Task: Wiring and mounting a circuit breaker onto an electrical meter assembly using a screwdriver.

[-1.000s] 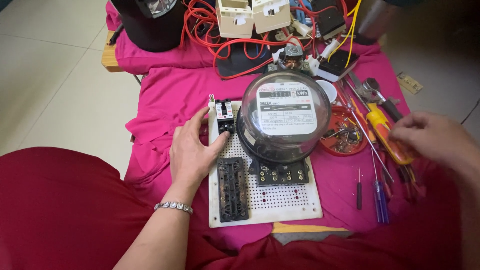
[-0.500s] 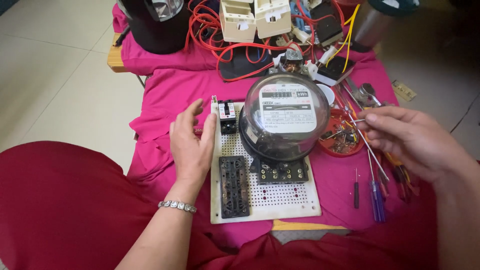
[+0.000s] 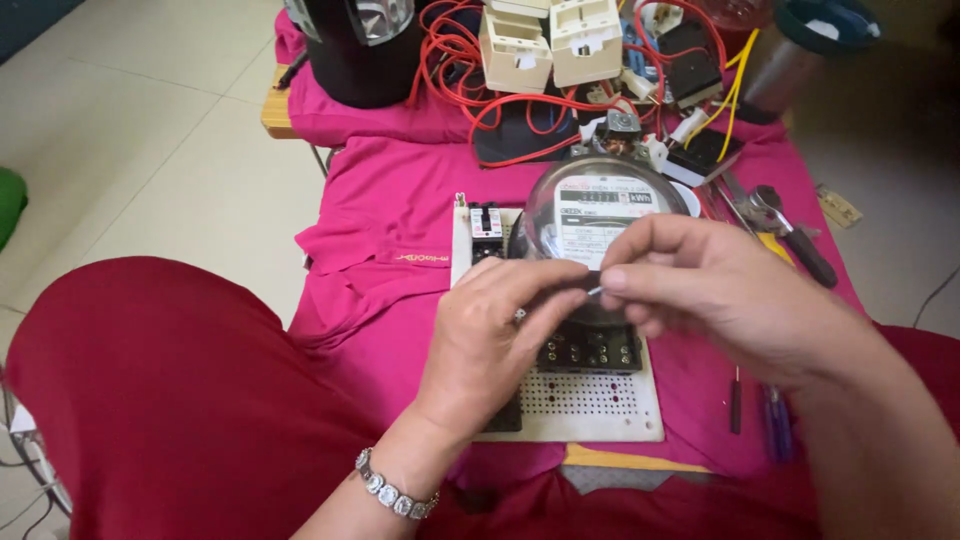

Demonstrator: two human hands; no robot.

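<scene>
Pinching a tiny metal part [image 3: 594,291] between their fingertips, the left hand [image 3: 495,335] and right hand [image 3: 715,295] meet just above the meter [image 3: 600,210], both with fingers closed on it. The meter stands on a white board [image 3: 600,405] near the desk's [image 3: 400,290] front edge, red wires [image 3: 500,100] tangled at the back edge.

Left hand [image 3: 490,335] and right hand [image 3: 715,290] meeting fingertip to fingertip above a glass-domed electricity meter [image 3: 600,215], pinching a tiny metal piece, too small to identify. Meter mounted on a white perforated board [image 3: 590,405] over pink cloth [image 3: 390,225]. Red wires [image 3: 470,60] and cream sockets [image 3: 550,40] behind; screwdrivers [image 3: 775,420] lying right.
</scene>
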